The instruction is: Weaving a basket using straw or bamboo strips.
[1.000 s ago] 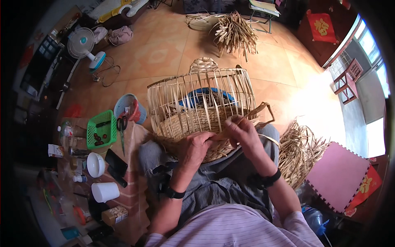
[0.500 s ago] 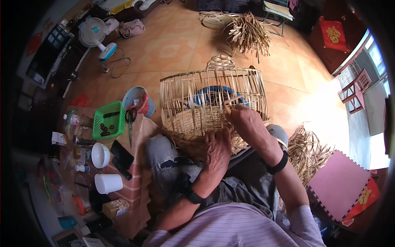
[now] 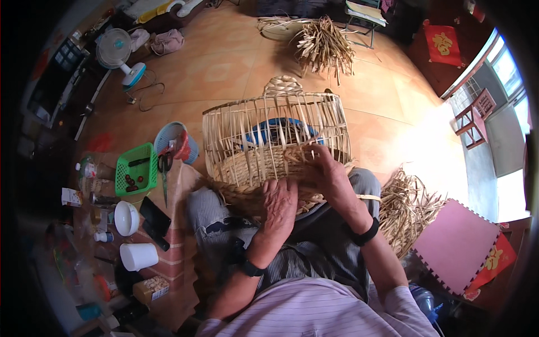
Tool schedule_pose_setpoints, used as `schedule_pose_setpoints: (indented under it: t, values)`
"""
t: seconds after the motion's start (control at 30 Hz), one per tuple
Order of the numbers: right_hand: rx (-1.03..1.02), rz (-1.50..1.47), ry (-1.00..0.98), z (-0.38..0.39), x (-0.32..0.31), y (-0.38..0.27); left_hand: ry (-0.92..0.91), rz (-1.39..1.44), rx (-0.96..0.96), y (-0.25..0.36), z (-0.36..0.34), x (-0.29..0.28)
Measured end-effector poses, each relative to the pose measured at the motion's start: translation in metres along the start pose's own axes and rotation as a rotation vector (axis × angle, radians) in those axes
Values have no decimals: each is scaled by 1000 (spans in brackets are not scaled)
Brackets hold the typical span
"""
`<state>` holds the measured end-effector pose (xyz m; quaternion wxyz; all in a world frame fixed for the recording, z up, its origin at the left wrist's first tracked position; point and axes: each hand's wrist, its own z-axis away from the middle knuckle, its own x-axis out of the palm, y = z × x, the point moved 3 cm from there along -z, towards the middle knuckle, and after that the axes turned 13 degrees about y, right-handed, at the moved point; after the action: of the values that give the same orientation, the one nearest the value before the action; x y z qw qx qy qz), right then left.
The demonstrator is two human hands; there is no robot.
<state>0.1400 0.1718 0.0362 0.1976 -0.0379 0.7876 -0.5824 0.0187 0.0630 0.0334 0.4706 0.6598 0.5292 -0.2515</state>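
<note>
A half-woven straw basket (image 3: 247,168) rests on my lap, its lower wall tightly woven and its upper wall still bare upright strands on a frame. A braided loop (image 3: 282,85) tops its far edge. My left hand (image 3: 279,203) lies over the near woven edge, fingers curled onto it. Beside it, my right hand (image 3: 330,175) has its fingers pinched on a straw strand (image 3: 300,153) at the woven row; part of that strand is hidden by the fingers. Through the bare strands shows a blue round container (image 3: 269,130) with dark contents that I cannot make out.
At left, a low table holds a green basket (image 3: 147,168), scissors (image 3: 165,168), a white bowl (image 3: 127,218), a white cup (image 3: 140,256) and a phone (image 3: 156,215). Straw lies in a pile (image 3: 409,208) at right and a bundle (image 3: 325,48) ahead. A fan (image 3: 115,49) stands far left.
The whole view has shifted, so the surroundings sit further left. My right hand has dropped slightly and lies closer to the woven wall; the raised strand end no longer shows. My left hand stays on the edge.
</note>
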Motion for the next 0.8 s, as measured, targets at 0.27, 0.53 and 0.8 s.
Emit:
schedule_pose_setpoints:
  t: [0.27,0.53,0.8]
  values:
    - [631,-472,8,48,-48,20,-10,100,-58,0,-3,-5]
    - [74,151,-4,0,-34,10,30,186,-74,0,-4,-9]
    - [196,183,21,15,-20,8,72,250,-72,-9,2,-16]
